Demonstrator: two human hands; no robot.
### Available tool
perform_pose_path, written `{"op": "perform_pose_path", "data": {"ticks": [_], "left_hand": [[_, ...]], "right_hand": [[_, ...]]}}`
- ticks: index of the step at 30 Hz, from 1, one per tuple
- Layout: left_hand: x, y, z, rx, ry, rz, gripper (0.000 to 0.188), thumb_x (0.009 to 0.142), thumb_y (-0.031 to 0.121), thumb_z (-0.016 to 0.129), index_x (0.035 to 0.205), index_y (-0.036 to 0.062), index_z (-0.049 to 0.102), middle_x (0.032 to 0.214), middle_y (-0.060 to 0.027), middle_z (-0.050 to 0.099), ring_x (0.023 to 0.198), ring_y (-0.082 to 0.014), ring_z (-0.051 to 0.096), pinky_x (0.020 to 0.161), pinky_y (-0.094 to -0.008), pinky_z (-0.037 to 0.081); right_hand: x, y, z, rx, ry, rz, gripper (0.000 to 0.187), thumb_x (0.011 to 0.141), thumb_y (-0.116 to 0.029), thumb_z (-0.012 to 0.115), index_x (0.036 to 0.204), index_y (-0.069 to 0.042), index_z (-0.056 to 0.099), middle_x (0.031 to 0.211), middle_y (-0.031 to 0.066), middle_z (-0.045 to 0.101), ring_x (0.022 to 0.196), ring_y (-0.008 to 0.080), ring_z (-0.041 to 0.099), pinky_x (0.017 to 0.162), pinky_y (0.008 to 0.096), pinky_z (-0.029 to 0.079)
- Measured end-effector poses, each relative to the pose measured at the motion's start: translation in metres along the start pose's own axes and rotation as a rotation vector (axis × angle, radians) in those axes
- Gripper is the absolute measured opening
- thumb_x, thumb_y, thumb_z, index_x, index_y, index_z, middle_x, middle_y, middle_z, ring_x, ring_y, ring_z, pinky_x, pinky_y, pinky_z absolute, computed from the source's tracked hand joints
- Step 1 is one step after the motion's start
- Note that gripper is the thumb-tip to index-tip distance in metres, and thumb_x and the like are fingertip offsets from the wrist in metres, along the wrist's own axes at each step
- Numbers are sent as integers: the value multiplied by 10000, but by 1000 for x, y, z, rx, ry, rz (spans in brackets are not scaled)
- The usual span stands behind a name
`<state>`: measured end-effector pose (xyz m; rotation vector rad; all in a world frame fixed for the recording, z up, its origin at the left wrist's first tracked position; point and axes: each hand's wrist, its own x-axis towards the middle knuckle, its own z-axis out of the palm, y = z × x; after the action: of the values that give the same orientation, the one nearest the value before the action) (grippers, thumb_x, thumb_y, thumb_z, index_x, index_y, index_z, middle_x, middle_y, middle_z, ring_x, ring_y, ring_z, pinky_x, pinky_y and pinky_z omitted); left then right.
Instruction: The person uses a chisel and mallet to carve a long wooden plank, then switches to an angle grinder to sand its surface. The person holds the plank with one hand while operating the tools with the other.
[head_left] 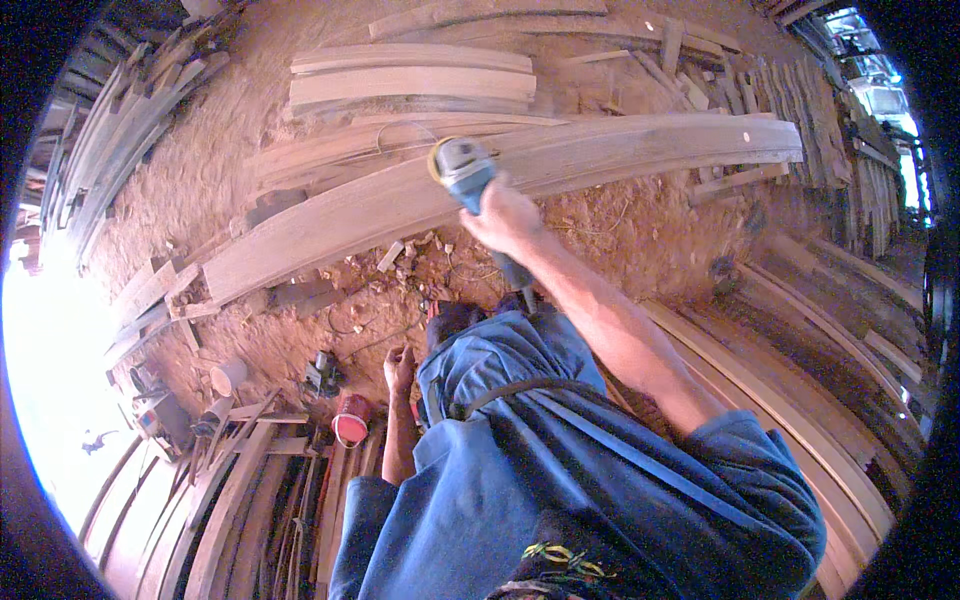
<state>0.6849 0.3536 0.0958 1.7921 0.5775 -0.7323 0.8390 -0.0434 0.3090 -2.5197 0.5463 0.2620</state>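
Observation:
My right hand [507,217] is wrapped round the body of an angle grinder [470,178] with a grey head and a blue-green housing. A yellowish disc [436,165] shows at its left edge, over the wide wooden plank [620,160] that stretches across the ground in front of me. Whether the disc touches the wood I cannot tell. Down by my left side, my left hand [399,370] hangs with its fingers curled in, and I see nothing in it.
Beyond the plank lie pale boards [410,88]. Wood offcuts [390,257] litter the dirt near my feet. A red bucket [351,421], a dark power tool [323,374] and stacked timber [235,500] are at left; long boards [770,390] lie at right.

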Motion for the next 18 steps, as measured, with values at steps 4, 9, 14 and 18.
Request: {"op": "perform_pose_path", "data": {"ticks": [4, 9, 14, 18], "left_hand": [[-9, -31, -28, 94, 49, -4, 293, 897, 274, 709, 931, -5, 624, 689, -42, 605, 571, -127, 566, 522, -283, 482], [-24, -54, -56, -121, -3, -106, 254, 915, 238, 704, 853, 11, 610, 656, -31, 582, 521, -103, 523, 459, -251, 432], [-18, -43, -47, -62, 57, -99, 219, 909, 207, 711, 869, 18, 609, 647, -33, 581, 493, -107, 510, 442, -264, 420], [8, -19, -17, 13, -89, 52, 176, 906, 180, 696, 907, 19, 624, 655, -38, 593, 503, -116, 522, 452, -269, 426]], "right_hand": [[-4, -80, 34, 12, -40, -176, 595, 810, -390, 700, 1056, 91, 449, 829, 278, 672, 762, 442, 689, 675, 523, 569], [-6, -100, 42, -16, -145, -171, 820, 803, -380, 707, 1291, 185, 368, 903, 272, 680, 824, 433, 693, 742, 516, 566], [-8, -17, 2, 28, -85, 37, 834, 822, -394, 684, 1296, 204, 346, 890, 284, 680, 833, 429, 695, 741, 513, 565], [-12, 75, -48, 0, 75, 186, 696, 822, -400, 687, 1148, 141, 396, 872, 299, 668, 842, 461, 680, 740, 527, 563]]}}
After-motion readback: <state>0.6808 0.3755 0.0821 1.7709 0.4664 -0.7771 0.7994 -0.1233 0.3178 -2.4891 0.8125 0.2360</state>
